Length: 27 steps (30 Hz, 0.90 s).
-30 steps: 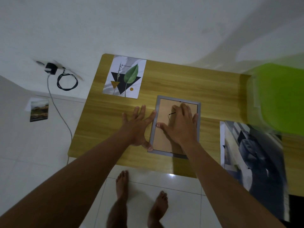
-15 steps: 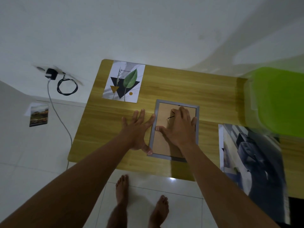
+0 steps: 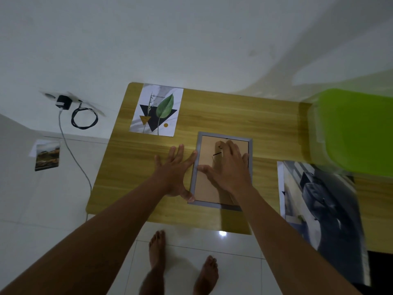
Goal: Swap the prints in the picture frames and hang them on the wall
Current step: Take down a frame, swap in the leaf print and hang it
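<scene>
- The gray picture frame (image 3: 205, 185) lies back-up near the middle of the wooden table (image 3: 234, 116).
- The right hand (image 3: 228, 171) rests flat on its brown back, fingers straight, gripping nothing.
- The left hand (image 3: 174, 173) lies flat at 9 o'clock, fingers spread, thumb touching the frame's edge.
- 1 leaf print (image 3: 157, 110) lies at 11 o'clock, 1 dark print (image 3: 323, 209) at 4 o'clock.

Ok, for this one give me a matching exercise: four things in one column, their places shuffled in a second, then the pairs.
Things:
1. leaf print
2. grey frame
3. small photo
4. left hand

Places:
A. on the floor, left of the table
B. back side up under the right hand
C. at the table's far left corner
D. flat on the table, touching the frame's left edge

Pairs: 1-C, 2-B, 3-A, 4-D
</scene>
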Motion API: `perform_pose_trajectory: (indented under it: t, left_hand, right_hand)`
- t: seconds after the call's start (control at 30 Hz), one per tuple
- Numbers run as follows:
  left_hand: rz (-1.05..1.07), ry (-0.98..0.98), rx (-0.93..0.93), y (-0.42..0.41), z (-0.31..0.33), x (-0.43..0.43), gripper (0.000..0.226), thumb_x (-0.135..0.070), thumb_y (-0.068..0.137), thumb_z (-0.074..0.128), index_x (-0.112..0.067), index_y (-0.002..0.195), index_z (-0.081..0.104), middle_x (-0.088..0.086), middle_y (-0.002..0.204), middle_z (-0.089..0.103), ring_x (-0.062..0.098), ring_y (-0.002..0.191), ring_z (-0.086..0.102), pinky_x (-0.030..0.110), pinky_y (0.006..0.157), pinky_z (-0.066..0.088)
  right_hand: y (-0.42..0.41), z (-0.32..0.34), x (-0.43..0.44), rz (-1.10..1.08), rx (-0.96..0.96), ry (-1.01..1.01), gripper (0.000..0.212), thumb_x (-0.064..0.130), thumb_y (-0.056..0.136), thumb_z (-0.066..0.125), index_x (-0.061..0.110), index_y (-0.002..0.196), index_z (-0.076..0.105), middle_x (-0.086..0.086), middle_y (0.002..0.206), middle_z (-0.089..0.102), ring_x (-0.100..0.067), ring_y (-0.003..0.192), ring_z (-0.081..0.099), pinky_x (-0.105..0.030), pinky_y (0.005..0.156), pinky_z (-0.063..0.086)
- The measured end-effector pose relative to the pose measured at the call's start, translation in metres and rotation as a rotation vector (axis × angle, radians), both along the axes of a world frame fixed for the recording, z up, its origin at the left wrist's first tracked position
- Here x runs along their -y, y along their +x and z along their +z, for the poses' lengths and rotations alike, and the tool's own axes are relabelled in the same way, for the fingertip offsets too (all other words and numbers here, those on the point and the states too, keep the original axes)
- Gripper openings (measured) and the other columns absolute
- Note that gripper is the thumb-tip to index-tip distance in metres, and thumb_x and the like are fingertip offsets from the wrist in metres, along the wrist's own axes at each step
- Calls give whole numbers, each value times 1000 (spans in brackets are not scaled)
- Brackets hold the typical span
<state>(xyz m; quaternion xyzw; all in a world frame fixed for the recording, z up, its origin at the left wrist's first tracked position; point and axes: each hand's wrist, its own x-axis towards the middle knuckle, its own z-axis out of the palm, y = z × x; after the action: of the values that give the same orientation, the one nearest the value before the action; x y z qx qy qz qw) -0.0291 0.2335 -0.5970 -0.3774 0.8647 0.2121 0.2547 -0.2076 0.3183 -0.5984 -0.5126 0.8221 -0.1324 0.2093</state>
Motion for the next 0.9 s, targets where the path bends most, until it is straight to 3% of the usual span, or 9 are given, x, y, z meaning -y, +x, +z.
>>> perform_pose_trajectory:
  t: [0.1,0.23,0.33,0.43,0.57,0.67,0.9]
  left_hand:
    - [2,-10,9,0,2,-1,146,-76,48,76,-43,144,-30,6,153,-38,33,141,-33,73,106,-6]
    - [-15,-19,27,-1,5,-2,147,-77,47,76,-44,143,-31,8,153,-37,35,141,-32,73,107,-4]
    - [-20,-7,33,-1,8,-1,146,-76,49,76,-45,143,-31,8,154,-37,35,142,-31,73,107,-3]
    - [-4,0,11,-3,9,1,134,-79,57,69,-46,144,-27,7,157,-31,34,145,-24,73,108,1]
    - [23,2,-39,-2,10,5,100,-80,77,47,-47,149,-15,6,161,-22,33,148,-14,71,109,6]
    - [26,-17,-27,-4,8,6,74,-69,92,31,-48,149,-11,5,162,-18,32,149,-12,71,111,8]
    - [-13,-92,-2,-4,6,0,77,-65,93,36,-46,149,-14,8,162,-18,33,149,-12,71,110,11]
  right_hand:
    - [2,4,-25,-38,-97,-45,74,68,84,54,14,134,41,-11,146,41,-28,141,33,-50,115,28]
    - [16,4,-52,-91,-81,70,66,54,93,54,9,139,41,-15,155,31,-30,145,27,-46,118,28]
    - [17,8,-48,-210,-17,34,52,40,95,59,4,131,49,-15,147,39,-32,132,42,-45,104,45]
    - [14,8,-44,-195,-44,18,42,25,94,61,-3,124,52,-19,132,49,-32,125,48,-44,102,46]
    - [12,16,-43,-198,21,-11,40,33,94,55,2,118,50,-15,120,51,-30,116,48,-45,96,46]
    - [8,18,-44,-243,91,-10,41,38,93,56,7,119,47,-12,118,54,-32,109,54,-36,77,47]
    - [2,32,-46,-254,132,-55,43,40,93,59,12,125,47,-8,116,58,-28,102,59,-33,74,47]
